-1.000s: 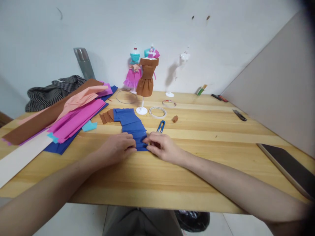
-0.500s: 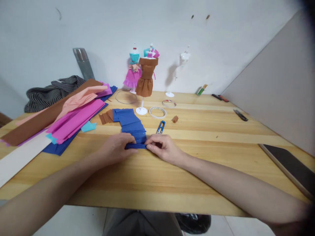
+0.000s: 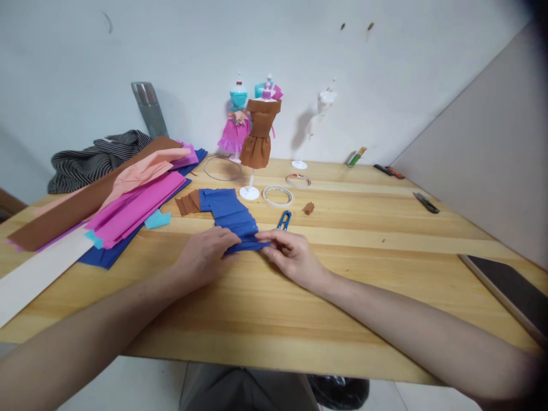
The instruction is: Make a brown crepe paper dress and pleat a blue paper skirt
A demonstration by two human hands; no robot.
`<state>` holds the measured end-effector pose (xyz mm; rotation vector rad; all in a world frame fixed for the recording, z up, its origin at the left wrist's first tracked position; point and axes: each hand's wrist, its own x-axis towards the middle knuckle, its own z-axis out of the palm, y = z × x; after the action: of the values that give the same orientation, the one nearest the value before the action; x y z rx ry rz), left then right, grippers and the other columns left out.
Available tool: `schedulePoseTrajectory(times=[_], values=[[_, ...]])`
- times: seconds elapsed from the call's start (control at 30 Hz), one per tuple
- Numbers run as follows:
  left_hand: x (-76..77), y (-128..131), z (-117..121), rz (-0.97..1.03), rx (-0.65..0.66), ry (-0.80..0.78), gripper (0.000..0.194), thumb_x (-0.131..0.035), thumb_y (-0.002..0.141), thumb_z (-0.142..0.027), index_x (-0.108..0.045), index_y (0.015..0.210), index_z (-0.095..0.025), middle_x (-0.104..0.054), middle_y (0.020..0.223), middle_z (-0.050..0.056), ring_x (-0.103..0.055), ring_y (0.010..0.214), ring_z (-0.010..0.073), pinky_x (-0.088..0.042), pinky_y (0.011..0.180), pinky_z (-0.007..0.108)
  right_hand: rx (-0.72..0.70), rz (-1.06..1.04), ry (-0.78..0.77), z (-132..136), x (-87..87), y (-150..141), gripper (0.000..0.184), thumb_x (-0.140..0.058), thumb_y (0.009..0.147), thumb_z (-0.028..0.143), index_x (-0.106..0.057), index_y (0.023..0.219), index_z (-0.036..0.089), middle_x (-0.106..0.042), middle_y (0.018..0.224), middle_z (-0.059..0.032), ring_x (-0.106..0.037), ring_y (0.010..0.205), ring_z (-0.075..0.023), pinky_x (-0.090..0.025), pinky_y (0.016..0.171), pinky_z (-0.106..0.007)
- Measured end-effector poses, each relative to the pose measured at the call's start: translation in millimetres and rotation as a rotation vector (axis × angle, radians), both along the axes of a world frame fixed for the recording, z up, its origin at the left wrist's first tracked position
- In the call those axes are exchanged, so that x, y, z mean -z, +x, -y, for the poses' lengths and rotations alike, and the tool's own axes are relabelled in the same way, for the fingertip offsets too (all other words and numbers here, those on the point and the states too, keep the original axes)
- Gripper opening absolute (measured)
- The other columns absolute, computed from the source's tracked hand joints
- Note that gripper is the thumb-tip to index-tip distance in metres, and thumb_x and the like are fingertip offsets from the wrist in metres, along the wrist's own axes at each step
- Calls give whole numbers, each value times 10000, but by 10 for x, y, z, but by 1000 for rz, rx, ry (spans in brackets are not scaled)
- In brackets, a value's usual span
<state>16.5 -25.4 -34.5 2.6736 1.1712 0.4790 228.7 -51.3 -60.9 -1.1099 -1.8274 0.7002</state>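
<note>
A blue strip of crepe paper (image 3: 233, 214) with crosswise creases lies on the table, its near edge folded into a narrow band. My left hand (image 3: 208, 251) is closed on the left end of that fold, the thumb beneath the paper. At the right end, my right hand (image 3: 293, 254) pinches the fold between thumb and fingers. Just beyond my right hand lie blue thread snips (image 3: 284, 220). Pleated brown crepe paper (image 3: 188, 202) touches the strip's far left end.
Folded crepe paper, including a magenta piece (image 3: 141, 208), is heaped at the left. Behind stand small mannequins, one in a brown dress (image 3: 260, 134), near a tape roll (image 3: 277, 196). A phone (image 3: 509, 291) lies right; a flask (image 3: 149, 108) stands at the back left.
The folded near edge is lifted and tilted slightly, its right end now sticking out further. My right hand has shifted a little right, and the whole view has moved slightly.
</note>
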Motion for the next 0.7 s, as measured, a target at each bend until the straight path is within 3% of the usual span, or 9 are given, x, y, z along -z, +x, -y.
schedulePoseTrajectory(times=[0.13,0.3,0.47,0.7], values=[[3,-2,20,107,50,-31,249,-618,749,-384,-629,920,-203,-661,870,33,-593,811,186,-461,701,298,-31,47,75,-13,-8,-1,237,-528,811,201,-639,1020,196,-679,835,-57,-605,690,-149,-486,650,-282],[23,13,27,85,91,5,157,-517,836,-277,-629,785,-179,-663,835,37,-581,811,168,-461,730,292,-69,67,143,-17,-15,-11,230,-512,823,187,-651,1006,202,-685,846,-64,-635,744,-160,-501,689,-285],[17,27,57,37,170,149,166,-539,832,-316,-633,883,-189,-650,1003,56,-546,917,186,-457,772,309,-75,77,147,-30,-12,-10,234,-519,796,151,-647,989,185,-676,835,-70,-629,736,-160,-499,674,-280],[-5,48,64,-21,240,92,234,-441,879,-227,-617,736,-167,-652,847,55,-543,839,167,-448,736,281,-80,136,150,-56,4,3,264,-516,754,88,-643,963,188,-681,884,-71,-630,792,-167,-498,722,-296]])
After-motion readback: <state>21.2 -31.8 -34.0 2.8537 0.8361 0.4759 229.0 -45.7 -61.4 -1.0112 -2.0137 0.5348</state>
